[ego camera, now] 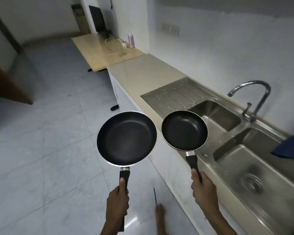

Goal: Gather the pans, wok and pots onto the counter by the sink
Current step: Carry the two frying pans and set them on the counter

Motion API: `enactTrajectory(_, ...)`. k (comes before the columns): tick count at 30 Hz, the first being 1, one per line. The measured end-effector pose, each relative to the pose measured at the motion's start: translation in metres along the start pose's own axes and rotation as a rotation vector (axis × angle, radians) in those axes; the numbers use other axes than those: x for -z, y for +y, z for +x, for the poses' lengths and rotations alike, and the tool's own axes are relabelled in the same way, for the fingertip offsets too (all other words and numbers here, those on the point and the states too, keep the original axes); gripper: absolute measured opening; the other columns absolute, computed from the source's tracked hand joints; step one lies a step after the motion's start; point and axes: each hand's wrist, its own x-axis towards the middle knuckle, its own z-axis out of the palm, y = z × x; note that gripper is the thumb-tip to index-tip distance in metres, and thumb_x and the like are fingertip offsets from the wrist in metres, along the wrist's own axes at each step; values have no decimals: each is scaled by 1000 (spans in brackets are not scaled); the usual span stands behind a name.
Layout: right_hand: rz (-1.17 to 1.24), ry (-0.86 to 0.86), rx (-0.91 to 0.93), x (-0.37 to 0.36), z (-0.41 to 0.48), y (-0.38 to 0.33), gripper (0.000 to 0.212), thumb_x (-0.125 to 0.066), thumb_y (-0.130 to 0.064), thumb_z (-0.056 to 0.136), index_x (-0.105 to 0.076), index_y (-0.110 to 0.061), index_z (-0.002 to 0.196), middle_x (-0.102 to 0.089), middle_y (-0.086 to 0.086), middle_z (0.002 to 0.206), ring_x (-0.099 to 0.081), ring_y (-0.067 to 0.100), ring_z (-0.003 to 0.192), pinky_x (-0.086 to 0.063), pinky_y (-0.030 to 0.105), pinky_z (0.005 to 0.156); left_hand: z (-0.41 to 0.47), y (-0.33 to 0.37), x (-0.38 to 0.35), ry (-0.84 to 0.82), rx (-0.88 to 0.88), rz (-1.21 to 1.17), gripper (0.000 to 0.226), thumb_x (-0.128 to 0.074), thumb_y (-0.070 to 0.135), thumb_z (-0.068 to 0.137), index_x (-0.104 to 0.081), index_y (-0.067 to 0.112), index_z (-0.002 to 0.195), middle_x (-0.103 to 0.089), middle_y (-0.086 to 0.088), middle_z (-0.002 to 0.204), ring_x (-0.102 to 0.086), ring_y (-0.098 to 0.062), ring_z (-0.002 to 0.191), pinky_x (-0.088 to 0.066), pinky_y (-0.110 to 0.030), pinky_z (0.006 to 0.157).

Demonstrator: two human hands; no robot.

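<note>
I hold two black non-stick frying pans level in front of me. My left hand point(117, 203) grips the black handle of the larger pan point(126, 139), which hangs over the tiled floor. My right hand point(204, 189) grips the handle of the smaller pan point(184, 129), which hovers over the front edge of the counter beside the sink. The beige counter point(143, 75) stretches away ahead, bare, with the steel drainboard point(173, 96) and a double sink point(244, 150) to the right. No wok or pots are in view.
A chrome tap point(258, 99) rises behind the sink. A blue cloth point(290, 146) hangs at the right edge. Beyond the counter, a wooden table point(100, 50) holds a pink bottle point(131, 39) and a glass. White cabinets run under the counter. My bare foot point(161, 217) is on the floor.
</note>
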Motion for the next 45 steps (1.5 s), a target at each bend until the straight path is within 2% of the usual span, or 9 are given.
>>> enactTrajectory(6, 36, -42, -14, -98, 123, -76, 45, -52, -50, 100, -53, -16, 70, -51, -2, 46, -43, 13, 36, -37, 29, 42, 125, 80, 5, 46, 42, 7, 71, -35, 66, 98, -65, 6, 73, -54, -1, 48, -48, -16, 38, -40, -24, 38)
enactTrajectory(14, 41, -69, -36, -220, 266, -175, 44, -50, -50, 100, -57, -15, 75, -47, -5, 44, -39, 8, 33, -33, 24, 38, 288, 180, 23, 37, 12, -7, 68, -37, 63, 99, -65, 6, 73, -53, 1, 48, -48, -16, 39, -41, -25, 39)
enactTrajectory(18, 21, -10, -33, -289, 334, -211, 41, -51, -49, 100, -59, -18, 75, -55, 0, 56, -49, 15, 44, -41, 30, 47, 395, 230, 28, 15, -34, 52, 68, -36, 61, 101, -66, 8, 71, -55, 1, 48, -52, -17, 41, -45, -30, 43)
enactTrajectory(21, 35, 37, -28, -344, 382, -239, 37, -52, -46, 101, -61, -19, 76, -57, 4, 62, -51, 19, 53, -43, 35, 56, 488, 267, 34, -21, -46, 69, 68, -35, 59, 101, -66, 5, 75, -55, -1, 49, -52, -16, 39, -45, -27, 39)
enactTrajectory(29, 90, 195, -172, -456, 496, -319, 48, -50, -52, 100, -62, -12, 75, -52, -2, 48, -46, 13, 38, -39, 28, 45, 691, 392, 42, -126, -88, 204, 70, -34, 64, 99, -65, 8, 71, -55, -1, 49, -50, -17, 39, -41, -23, 36)
enactTrajectory(33, 130, 281, -210, -493, 559, -348, 51, -51, -51, 100, -58, -6, 76, -47, -4, 43, -41, 10, 33, -34, 22, 37, 786, 454, 17, -201, -148, 276, 71, -32, 64, 99, -66, 7, 75, -57, -2, 50, -51, -17, 39, -43, -23, 36)
enactTrajectory(38, 148, 399, -255, -540, 660, -369, 47, -50, -49, 100, -62, -12, 75, -55, -1, 48, -50, 17, 38, -41, 29, 44, 902, 525, -32, -328, -204, 327, 67, -34, 64, 99, -60, 12, 68, -52, 3, 44, -47, -14, 37, -39, -21, 36)
enactTrajectory(42, 135, 471, -313, -568, 724, -391, 48, -47, -53, 100, -62, -15, 75, -62, 1, 55, -56, 18, 45, -47, 33, 50, 973, 582, -67, -389, -241, 373, 66, -34, 63, 100, -53, 12, 62, -51, -2, 48, -47, -18, 40, -38, -22, 37)
enactTrajectory(45, 107, 544, -352, -579, 760, -413, 49, -44, -55, 100, -63, -16, 77, -66, 6, 62, -61, 20, 49, -49, 32, 49, 1017, 619, -93, -455, -354, 468, 67, -30, 57, 103, -58, 12, 62, -61, -7, 58, -59, -24, 56, -47, -27, 53)
